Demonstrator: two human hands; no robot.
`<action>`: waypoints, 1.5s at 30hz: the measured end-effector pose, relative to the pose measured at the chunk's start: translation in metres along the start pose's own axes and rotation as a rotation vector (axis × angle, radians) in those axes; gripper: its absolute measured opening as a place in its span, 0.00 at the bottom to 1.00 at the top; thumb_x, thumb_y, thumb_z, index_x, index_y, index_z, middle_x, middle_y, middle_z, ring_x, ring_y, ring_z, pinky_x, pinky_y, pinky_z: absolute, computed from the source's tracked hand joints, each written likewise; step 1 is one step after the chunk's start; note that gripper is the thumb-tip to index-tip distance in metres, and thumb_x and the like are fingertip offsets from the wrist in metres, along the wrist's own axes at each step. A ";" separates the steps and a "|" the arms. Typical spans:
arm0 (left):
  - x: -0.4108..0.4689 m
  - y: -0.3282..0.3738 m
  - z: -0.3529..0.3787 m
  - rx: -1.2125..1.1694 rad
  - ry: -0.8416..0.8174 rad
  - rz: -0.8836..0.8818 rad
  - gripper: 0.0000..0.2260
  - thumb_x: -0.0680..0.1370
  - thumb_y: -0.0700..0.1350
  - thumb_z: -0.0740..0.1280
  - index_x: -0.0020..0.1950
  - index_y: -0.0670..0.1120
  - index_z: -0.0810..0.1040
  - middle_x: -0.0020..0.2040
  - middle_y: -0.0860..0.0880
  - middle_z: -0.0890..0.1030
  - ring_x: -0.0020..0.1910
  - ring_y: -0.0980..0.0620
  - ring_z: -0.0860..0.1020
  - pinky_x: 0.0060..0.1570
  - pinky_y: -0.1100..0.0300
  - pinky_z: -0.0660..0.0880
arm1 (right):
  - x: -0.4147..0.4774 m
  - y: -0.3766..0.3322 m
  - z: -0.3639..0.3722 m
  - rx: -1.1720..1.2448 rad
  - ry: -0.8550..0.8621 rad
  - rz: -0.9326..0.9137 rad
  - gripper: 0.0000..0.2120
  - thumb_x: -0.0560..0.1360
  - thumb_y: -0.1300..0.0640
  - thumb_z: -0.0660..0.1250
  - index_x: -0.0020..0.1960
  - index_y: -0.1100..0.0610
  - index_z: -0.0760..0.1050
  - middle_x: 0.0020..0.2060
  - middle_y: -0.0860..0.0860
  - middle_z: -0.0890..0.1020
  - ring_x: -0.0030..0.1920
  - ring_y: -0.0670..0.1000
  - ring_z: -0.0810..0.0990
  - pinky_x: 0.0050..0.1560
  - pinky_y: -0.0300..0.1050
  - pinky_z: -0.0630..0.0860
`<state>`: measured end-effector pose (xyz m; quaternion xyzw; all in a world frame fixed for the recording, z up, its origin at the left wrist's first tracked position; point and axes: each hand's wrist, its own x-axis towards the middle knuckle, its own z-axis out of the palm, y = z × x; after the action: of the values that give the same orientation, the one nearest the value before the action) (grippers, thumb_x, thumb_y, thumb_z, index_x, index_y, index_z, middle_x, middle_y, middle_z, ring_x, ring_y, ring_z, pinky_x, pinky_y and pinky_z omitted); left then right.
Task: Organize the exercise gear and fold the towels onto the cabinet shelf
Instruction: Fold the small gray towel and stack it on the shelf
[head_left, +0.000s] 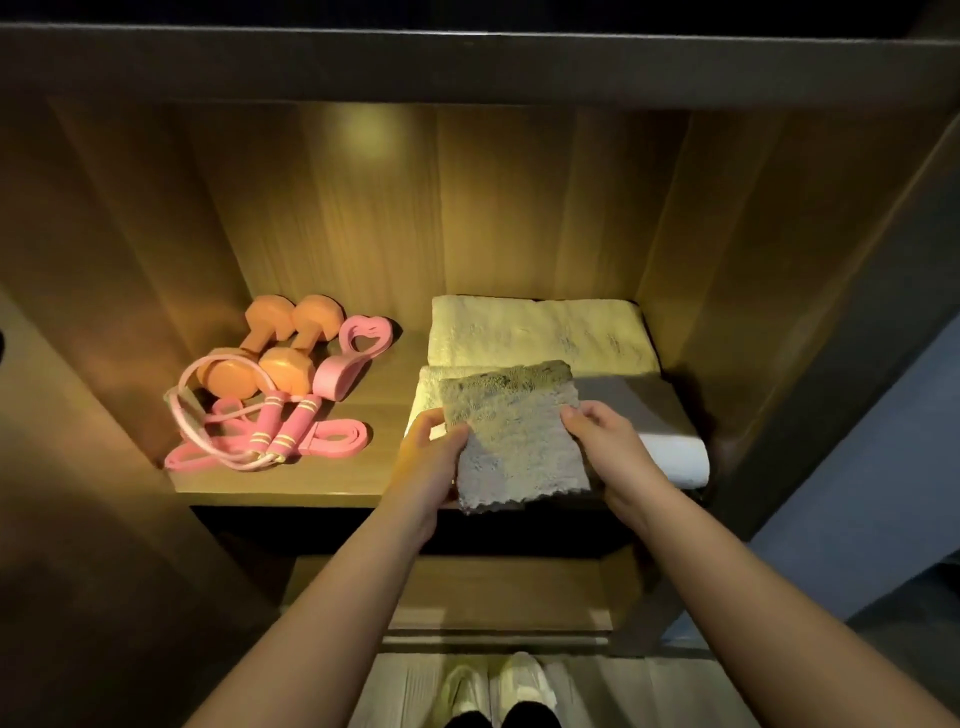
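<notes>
Gripped a folded grey fluffy towel (514, 441) from both sides: with the left hand (431, 457) curled round its left edge, thumb on top, and with the right hand (608, 447) curled round its right edge in the same way. Held this grey towel partly over a folded white towel (670, 441) at the front right of the lit wooden cabinet shelf (379, 467), its near wavy edge reaching past the shelf front. Could not tell whether resting on the white towel or just above it. Saw a folded cream towel (540, 332) farther back, just behind the white one. Saw on the left part of the shelf, well apart from both hands, two orange dumbbells (280, 348) side by side, a pink heart-shaped pull band (353, 358) just right of them, a pink skipping rope with striped handles (280, 423) in front, and a flat pink elastic loop (337, 439) beside those handles.
</notes>
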<state>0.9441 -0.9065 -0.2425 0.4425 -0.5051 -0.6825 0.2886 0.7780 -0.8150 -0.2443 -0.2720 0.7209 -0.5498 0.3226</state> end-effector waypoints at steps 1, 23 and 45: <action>0.012 0.002 0.002 0.058 0.041 0.053 0.06 0.81 0.44 0.63 0.58 0.49 0.73 0.48 0.46 0.83 0.41 0.50 0.83 0.34 0.57 0.78 | 0.013 0.000 0.001 0.014 0.003 0.018 0.08 0.81 0.50 0.62 0.47 0.54 0.72 0.38 0.47 0.75 0.37 0.45 0.72 0.36 0.40 0.67; 0.244 0.059 0.008 0.376 0.358 0.224 0.15 0.74 0.48 0.75 0.57 0.43 0.82 0.42 0.48 0.80 0.35 0.55 0.74 0.26 0.71 0.65 | 0.239 -0.017 0.050 -0.039 0.172 0.094 0.09 0.73 0.52 0.74 0.39 0.57 0.79 0.29 0.52 0.79 0.32 0.50 0.76 0.32 0.42 0.73; 0.104 0.060 0.005 1.198 0.222 0.364 0.31 0.81 0.60 0.58 0.79 0.48 0.53 0.79 0.47 0.59 0.77 0.45 0.57 0.73 0.43 0.60 | 0.105 -0.038 0.010 -1.187 0.033 -0.239 0.30 0.81 0.39 0.51 0.79 0.45 0.47 0.79 0.49 0.52 0.79 0.54 0.49 0.76 0.59 0.45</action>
<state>0.8901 -1.0114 -0.2178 0.5023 -0.8336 -0.1715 0.1529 0.7189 -0.9088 -0.2273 -0.4760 0.8739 -0.0902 0.0407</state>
